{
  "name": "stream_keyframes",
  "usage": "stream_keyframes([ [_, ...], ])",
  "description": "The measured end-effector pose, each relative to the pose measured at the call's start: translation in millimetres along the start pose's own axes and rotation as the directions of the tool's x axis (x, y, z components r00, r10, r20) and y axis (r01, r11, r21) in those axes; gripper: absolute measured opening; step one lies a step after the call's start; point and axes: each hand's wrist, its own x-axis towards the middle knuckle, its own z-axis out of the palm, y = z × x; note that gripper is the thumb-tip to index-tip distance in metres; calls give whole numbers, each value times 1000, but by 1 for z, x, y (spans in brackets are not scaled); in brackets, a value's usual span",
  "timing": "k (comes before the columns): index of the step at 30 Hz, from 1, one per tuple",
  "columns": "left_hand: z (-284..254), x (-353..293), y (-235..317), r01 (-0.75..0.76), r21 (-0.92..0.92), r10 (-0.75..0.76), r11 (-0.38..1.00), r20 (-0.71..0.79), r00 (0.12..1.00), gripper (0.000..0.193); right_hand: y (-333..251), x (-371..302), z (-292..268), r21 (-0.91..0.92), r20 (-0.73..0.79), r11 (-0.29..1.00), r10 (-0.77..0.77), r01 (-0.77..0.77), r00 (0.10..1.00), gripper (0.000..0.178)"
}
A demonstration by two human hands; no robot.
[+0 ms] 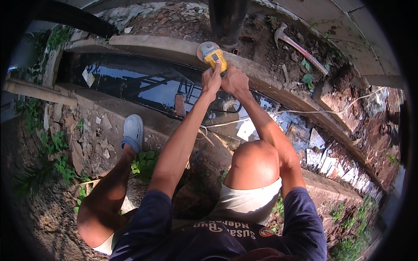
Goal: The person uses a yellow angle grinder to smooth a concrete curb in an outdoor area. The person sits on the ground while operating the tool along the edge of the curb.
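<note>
A yellow angle grinder (214,57) is held out in front of me at the far concrete edge (161,45) of a water-filled channel. Its round disc (202,51) lies over that edge; whether it touches the concrete I cannot tell. My left hand (211,81) is closed around the grinder's body, the thumb along its top. Close beside it, my right hand (236,81) wraps the rear end, and its fingers are partly hidden. A dark cable (230,111) loops below my hands.
Dark water (148,85) fills the channel, with a reddish block (180,105) by its near side. A claw hammer (301,48) lies on soil at the far right. A black pipe (227,19) stands beyond the grinder. A pale cord (305,112) crosses rightward above broken tiles (315,139).
</note>
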Motion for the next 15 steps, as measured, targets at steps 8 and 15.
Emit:
stream_keyframes([
  [8, 6, -10, 7, 18, -41, -16, 999, 45, 999, 68, 10, 1, 2, -8, -19, 1000, -16, 16, 1000, 60],
  [15, 10, -8, 0, 8, -27, -7, 1000, 31, 999, 66, 11, -2, -1, -1, -5, 1000, -10, 10, 1000, 59],
])
